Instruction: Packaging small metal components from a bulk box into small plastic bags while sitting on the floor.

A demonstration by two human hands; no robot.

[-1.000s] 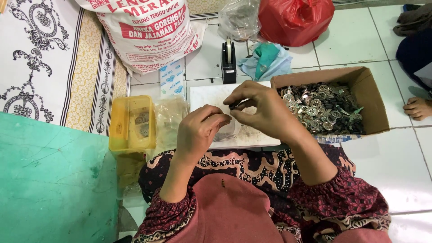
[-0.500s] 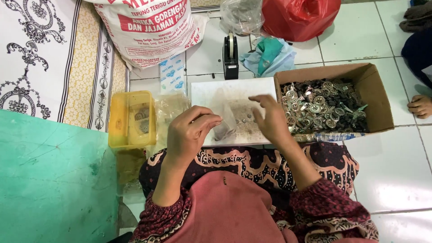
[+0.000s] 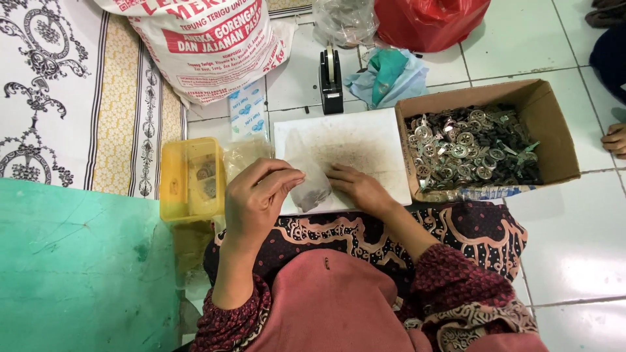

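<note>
Left hand (image 3: pixel 257 199) is up off the board, fingers pressed together on the top edge of a small clear plastic bag (image 3: pixel 312 189), which hangs down with a dark cluster of small parts sitting in its bottom corner. Right hand (image 3: pixel 360 189) lies low on the white work board (image 3: pixel 355 140), fingers spread loosely just beside the bag's lower end; whether they actually touch the plastic, I cannot tell, and nothing shows pinched between them.

To the right, touching the board's edge, sits the cardboard box (image 3: pixel 551 130), heaped with small metal parts (image 3: pixel 469 143), silvery and dark mixed together. On the left, the yellow plastic tub (image 3: pixel 190 179) holds a few pieces, with more clear bags (image 3: pixel 244 155) between it and the board. Far side: a black tape dispenser (image 3: pixel 330 81), a printed flour sack (image 3: pixel 208 45), a red plastic bag (image 3: pixel 427 19). Another person's hand (image 3: pixel 614 140) shows at the far right edge.

The risks, as I judge them: the bag hangs from one pinched edge, so a slack grip or a tilt could spill the parts across the board and onto the tiled floor (image 3: pixel 574 248). The thin plastic could also snag on a sharp metal edge and tear.
</note>
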